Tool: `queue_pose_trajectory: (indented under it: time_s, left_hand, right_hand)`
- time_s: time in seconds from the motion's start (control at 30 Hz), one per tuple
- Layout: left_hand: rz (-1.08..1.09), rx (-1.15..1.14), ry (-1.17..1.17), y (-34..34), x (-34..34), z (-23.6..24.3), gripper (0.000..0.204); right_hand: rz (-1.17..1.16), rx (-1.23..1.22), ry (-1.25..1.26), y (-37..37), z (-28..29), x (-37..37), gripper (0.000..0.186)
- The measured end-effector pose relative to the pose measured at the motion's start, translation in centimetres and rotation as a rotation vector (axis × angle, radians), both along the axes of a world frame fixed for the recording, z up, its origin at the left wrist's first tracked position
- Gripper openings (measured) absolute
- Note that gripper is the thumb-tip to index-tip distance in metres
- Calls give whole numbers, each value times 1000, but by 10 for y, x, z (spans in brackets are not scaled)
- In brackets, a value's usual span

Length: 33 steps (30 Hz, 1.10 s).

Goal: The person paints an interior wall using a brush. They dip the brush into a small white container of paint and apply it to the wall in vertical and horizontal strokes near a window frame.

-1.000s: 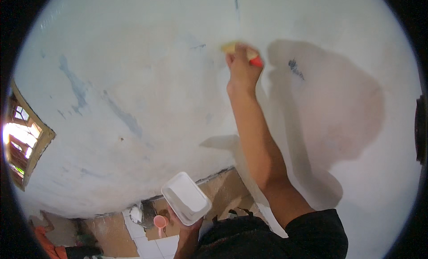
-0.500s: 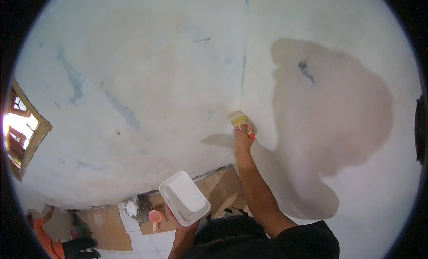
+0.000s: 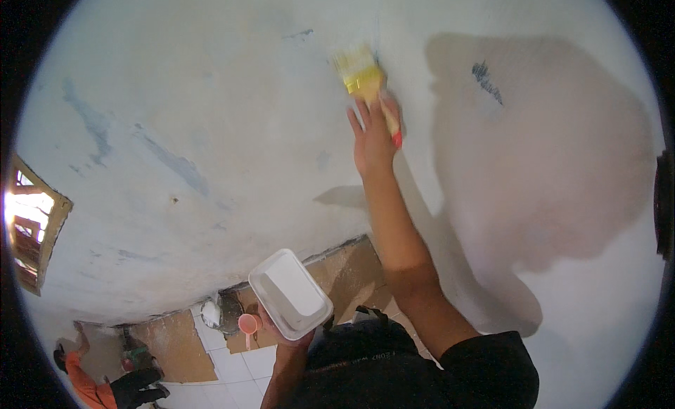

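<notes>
My right hand is closed on a wide paintbrush with a yellow band and red-tipped handle; its bristles, blurred, are at the pale, patchy wall in the upper middle of the view. My left hand grips a white rectangular tray low in the centre, with a pale white inside. The shadows of my arm and body fall on the wall to the right of the brush.
A window is at the far left. Below lie cardboard sheets on white tiles, a pink dipper and a grey container. At lower left another person in an orange top reaches toward the wall.
The brush in my right hand moved down the wall between one second and half a second ago, then back up to the upper middle. The tray appears slightly higher in view.
</notes>
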<state>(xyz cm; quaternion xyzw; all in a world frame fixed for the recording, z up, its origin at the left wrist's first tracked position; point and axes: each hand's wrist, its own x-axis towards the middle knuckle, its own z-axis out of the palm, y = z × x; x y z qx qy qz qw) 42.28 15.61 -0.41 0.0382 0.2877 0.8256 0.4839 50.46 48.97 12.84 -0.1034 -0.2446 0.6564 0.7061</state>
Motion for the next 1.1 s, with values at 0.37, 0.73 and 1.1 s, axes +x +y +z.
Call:
queue_pose_trajectory:
  time_s: [0.37, 0.73, 1.1]
  left_hand:
    - [-65, -40, -66, 3, 3, 11, 60]
    - [-45, 14, -65, 7, 5, 21, 59]
    - [-29, 4, -30, 8, 20, 18, 60]
  right_hand:
    - [-378, -208, -533, -3, -157, 8, 10]
    - [-1092, 557, -965, -6, 15, -3, 20]
    - [-710, -75, -855, 9, -182, 16, 11]
